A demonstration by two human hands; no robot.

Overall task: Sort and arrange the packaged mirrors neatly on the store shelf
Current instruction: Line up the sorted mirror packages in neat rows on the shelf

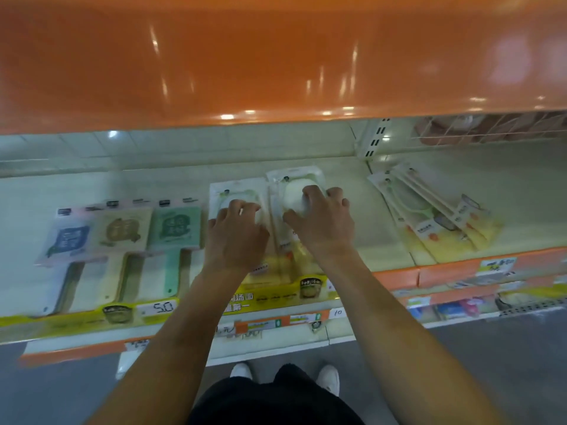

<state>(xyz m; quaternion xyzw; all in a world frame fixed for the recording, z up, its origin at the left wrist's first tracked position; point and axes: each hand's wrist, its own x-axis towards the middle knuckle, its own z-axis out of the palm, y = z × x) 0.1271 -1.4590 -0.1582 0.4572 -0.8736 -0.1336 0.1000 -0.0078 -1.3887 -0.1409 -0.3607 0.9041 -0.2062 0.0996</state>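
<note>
On white store shelf, under orange upper shelf, two packaged mirrors laid side by side at middle. Left packet pressed by left hand, fingers bent and slightly spread on top. Right packet covered by right hand, fingers curled over round white mirror. Loose pile of packets seen at right; three card-backed packs lined up at left.
</note>
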